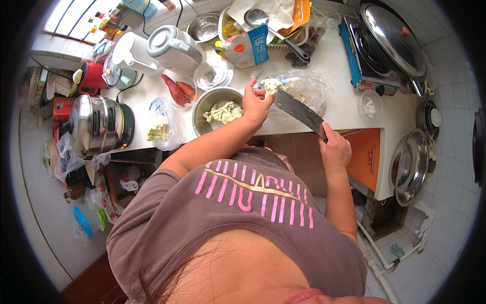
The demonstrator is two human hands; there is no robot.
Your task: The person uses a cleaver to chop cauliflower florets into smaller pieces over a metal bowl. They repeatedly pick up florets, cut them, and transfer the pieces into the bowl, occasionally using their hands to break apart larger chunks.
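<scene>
My left hand (256, 102) holds a pale cauliflower piece (270, 86) by its side, above the counter. In my right hand (335, 147) is the handle of a dark-bladed cleaver (298, 110), its far end against or just beside the cauliflower; I cannot tell whether it cuts in. Under the blade lies a clear plastic bag (317, 89) with crumbs on it. Left of my left hand, a steel bowl (198, 121) contains several cauliflower florets (224, 112), partly hidden by my forearm. Another cauliflower chunk (157, 129) sits in a plastic bag (172, 131) near the counter's front edge.
Sweet potatoes (176, 89) lie in a clear tub behind the steel bowl. A white electric kettle (176, 49) and a steel steamer pot (95, 123) stand left. At right are a gas stove (364, 76) with a lidded wok (393, 36) and a small plastic cup (369, 107).
</scene>
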